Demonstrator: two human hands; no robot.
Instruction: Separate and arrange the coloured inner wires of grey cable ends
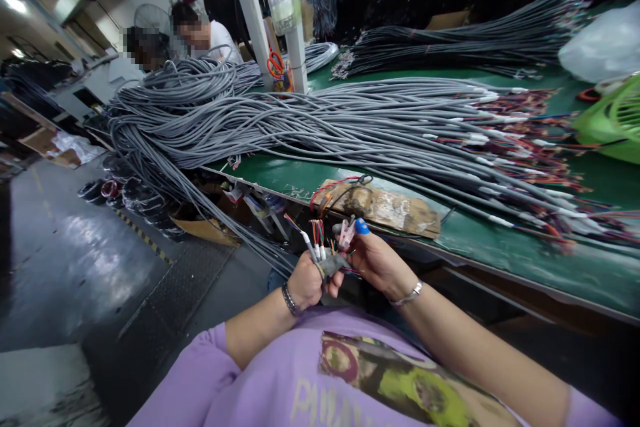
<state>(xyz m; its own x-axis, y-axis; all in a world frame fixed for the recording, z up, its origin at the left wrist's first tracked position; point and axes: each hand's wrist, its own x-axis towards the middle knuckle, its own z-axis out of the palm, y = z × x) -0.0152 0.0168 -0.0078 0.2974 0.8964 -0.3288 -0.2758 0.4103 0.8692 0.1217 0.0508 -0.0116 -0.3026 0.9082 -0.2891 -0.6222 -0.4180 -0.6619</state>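
Note:
My left hand point(306, 282) is closed in a fist round the ends of a few grey cables point(316, 250), whose thin coloured wires stick up out of it. My right hand point(376, 260) is closed too, pinching a small pale clip-like piece point(346, 233) against those wire ends; its forefinger wears a blue cap point(361, 227). Both hands are held just in front of the green bench's near edge point(500, 250), above my lap. A large heap of long grey cables point(320, 123) lies across the bench, with stripped coloured wire ends point(530, 147) fanned out to the right.
A taped brown pad point(390, 208) with red and black leads sits at the bench edge. White posts point(295, 20) with orange scissors point(275, 64) stand behind. A green basket point(613, 121) and white bag point(603, 43) are at right. Two people sit at far left. Cables droop to the floor.

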